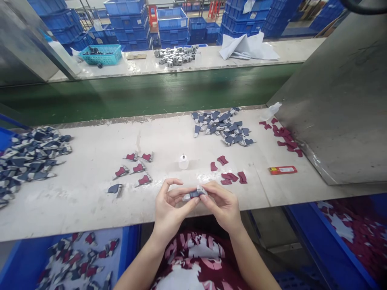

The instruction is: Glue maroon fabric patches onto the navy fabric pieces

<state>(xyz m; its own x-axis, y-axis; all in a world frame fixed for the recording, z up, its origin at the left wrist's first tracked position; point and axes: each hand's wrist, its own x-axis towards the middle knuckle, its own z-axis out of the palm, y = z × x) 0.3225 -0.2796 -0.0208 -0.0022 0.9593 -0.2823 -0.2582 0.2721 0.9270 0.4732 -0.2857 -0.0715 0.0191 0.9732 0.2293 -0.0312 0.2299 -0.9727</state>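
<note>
Between my two hands, just above the table's front edge, is a small grey and dark-blue plastic part (194, 194). My left hand (173, 205) pinches it with thumb and fingers, the index finger raised and curved. Thumb and fingers of my right hand (222, 203) are closed on its other end. Just beyond lies a small group of maroon pieces (232, 177). A little white bottle with a thin tip (183, 162) stands upright ahead of my hands. To the left rest several grey parts with maroon inlays (139, 167) and one with its blue side up (115, 188).
Heaps of blue-grey parts lie at the far left (30, 157) and back centre (223, 127). More maroon pieces (286, 139) sit beside a metal panel (338, 100). A red box (283, 170) lies at right. Blue bins (128, 249) flank me below the table. A green conveyor (151, 96) runs behind.
</note>
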